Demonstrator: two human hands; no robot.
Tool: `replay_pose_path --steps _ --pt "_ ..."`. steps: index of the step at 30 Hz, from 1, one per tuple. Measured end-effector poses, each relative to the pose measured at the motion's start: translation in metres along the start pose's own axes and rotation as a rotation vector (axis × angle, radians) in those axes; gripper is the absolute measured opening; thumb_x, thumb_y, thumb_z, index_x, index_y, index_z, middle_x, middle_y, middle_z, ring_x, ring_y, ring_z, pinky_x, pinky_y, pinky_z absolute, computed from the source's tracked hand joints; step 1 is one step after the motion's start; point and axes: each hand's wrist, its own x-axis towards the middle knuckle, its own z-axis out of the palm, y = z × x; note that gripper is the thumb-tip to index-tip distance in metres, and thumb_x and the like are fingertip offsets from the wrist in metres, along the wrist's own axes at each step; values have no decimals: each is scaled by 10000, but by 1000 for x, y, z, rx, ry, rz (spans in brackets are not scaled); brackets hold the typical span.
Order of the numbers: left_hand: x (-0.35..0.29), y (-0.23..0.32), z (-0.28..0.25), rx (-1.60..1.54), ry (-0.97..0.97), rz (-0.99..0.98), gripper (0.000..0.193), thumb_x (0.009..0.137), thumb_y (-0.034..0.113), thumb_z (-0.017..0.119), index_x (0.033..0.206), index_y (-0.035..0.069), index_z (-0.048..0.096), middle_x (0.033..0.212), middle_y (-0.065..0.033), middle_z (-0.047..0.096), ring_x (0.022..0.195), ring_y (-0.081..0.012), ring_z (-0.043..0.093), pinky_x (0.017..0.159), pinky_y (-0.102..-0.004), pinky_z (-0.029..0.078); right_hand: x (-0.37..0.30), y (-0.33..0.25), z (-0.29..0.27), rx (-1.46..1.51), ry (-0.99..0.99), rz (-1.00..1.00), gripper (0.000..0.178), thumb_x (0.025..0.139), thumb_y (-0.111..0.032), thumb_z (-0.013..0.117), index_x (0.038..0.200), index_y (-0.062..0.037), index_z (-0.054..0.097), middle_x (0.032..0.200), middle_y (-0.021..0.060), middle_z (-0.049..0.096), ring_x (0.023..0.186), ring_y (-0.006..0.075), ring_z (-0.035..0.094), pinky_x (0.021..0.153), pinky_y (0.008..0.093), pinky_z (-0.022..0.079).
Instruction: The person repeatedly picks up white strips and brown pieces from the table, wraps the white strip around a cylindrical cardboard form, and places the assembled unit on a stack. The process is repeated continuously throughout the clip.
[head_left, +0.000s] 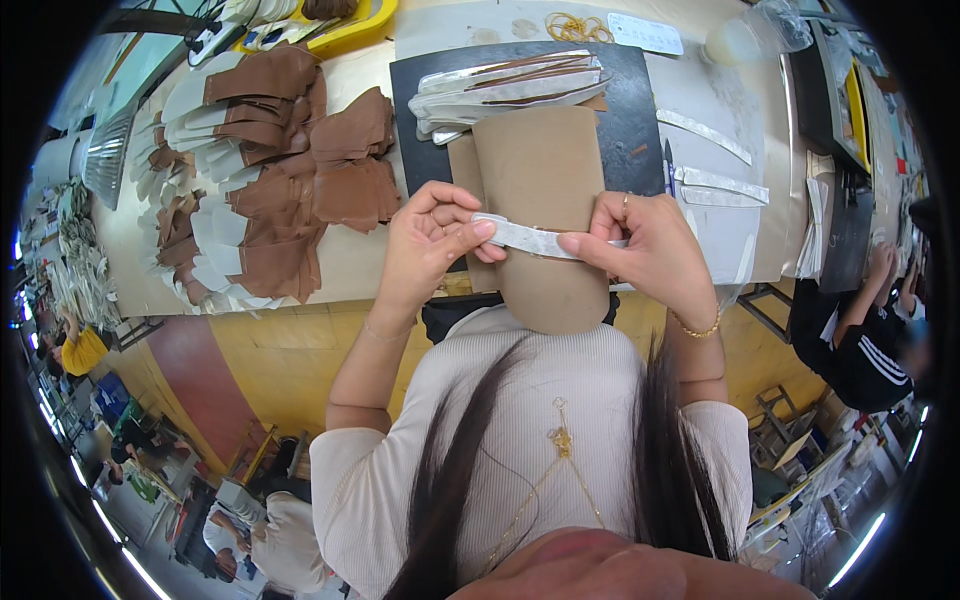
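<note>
A narrow whitish strip [537, 241] is stretched between my two hands, across the front of a rounded tan form [540, 170]. My left hand [440, 235] pinches the strip's left end between thumb and fingers. Near its other end, my right hand [645, 240] presses it with the thumb, the fingers curled behind. The tan form lies over the near edge of a dark board [625, 75] and reaches down toward my body. Beyond it, a bundle of white and brown strips [505, 90] rests on the same board.
Stacks of brown and pale cut pieces [265, 170] cover the table's left side. At right lie loose white strips [722, 188] and a dark pen-like tool [669, 165]. A yellow tray [350, 30], rubber bands [578, 27] and a clear plastic bottle [755, 38] stand farther back. Other people work nearby.
</note>
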Motion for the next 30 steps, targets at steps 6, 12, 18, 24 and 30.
replay_pose_path --steps 6,12,18,24,30 --pt "0 -2 0 -22 11 -2 245 819 -50 613 1009 -18 463 822 -178 642 664 -210 665 585 -258 552 -3 10 -2 -95 15 -29 338 739 -225 758 608 -37 510 495 -35 445 473 26 405 437 198 312" --pt "-9 10 -17 -41 7 42 269 805 -52 633 1015 -15 469 814 -173 650 652 -213 665 572 -273 560 -16 24 -28 398 -194 101 293 765 -258 747 693 -26 584 613 4 569 534 49 500 468 197 388" --pt "-5 4 -27 6 25 3 271 812 -44 630 1017 -7 457 808 -178 651 653 -213 667 568 -266 560 -10 43 -27 496 -217 166 258 798 -247 723 738 -29 599 615 -3 572 552 44 525 509 183 439" --pt "1 -9 -28 -5 -1 -7 286 813 -52 625 1005 11 422 804 -180 652 651 -215 667 571 -273 564 -13 60 -18 631 -240 149 268 807 -268 713 724 -44 591 611 -5 569 556 41 520 508 175 423" --pt "4 -12 -28 -22 2 -36 293 811 -52 630 997 22 415 805 -174 654 647 -218 666 581 -281 568 -9 67 -10 661 -220 140 281 809 -276 712 715 -46 581 598 -5 563 531 39 504 492 178 407"
